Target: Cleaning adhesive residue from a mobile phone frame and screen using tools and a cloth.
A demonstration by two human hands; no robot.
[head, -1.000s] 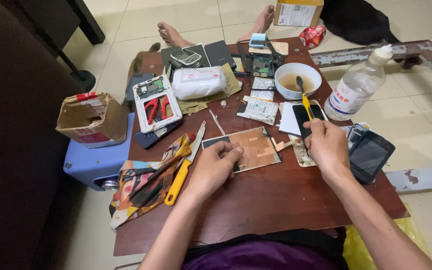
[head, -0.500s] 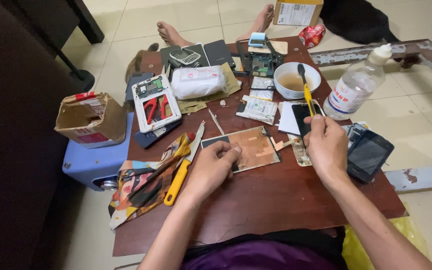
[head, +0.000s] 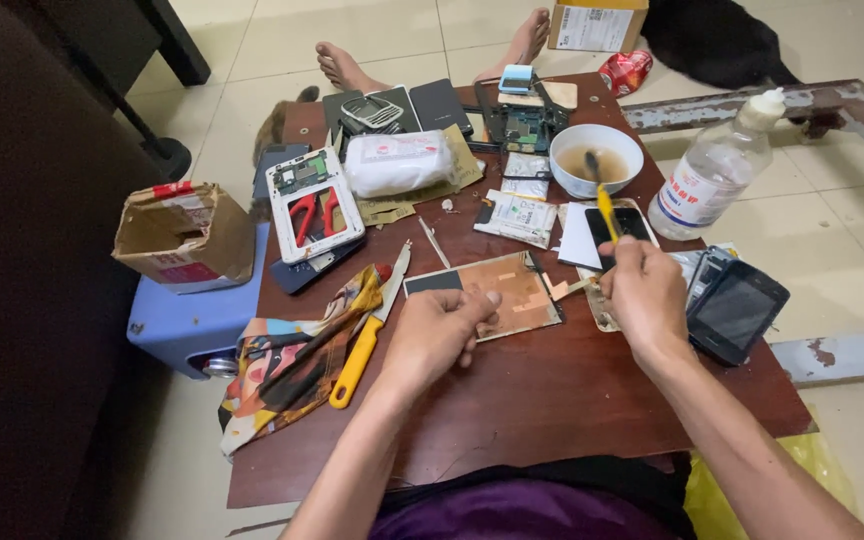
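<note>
**K:** On the table's middle: copper-coloured flat panel [head: 492,292], lying flat on the brown table [head: 572,400], dark strip at its left end. Left hand [head: 437,335] rests on its near edge, fingers curled in loosely, thumb tip on the panel face. Nothing gripped that I can see.

**M:** Right hand?

**K:** Right hand [head: 642,295] is just right of the panel, fingers closed around a yellow-handled brush [head: 604,200]. Brush stands nearly upright, dark bristle end up over the white bowl [head: 600,158]. Can't tell if the bristles touch the liquid.

**M:** Bowl contents?

**K:** Brownish liquid. Clear plastic bottle [head: 714,180] just right of it, white cap.

**M:** Around the hands?

**K:** Black handheld device [head: 737,310] right of the right hand, at the table edge. Left of the panel: knife with yellow handle [head: 367,335], lying partly on a patterned cloth [head: 292,365]. Further back, a white tray with red-handled cutters [head: 312,212], and a white pack [head: 397,162] beside it.

**M:** Off the table?

**K:** Torn cardboard box [head: 184,235] on a blue stool [head: 197,325], left side.
</note>
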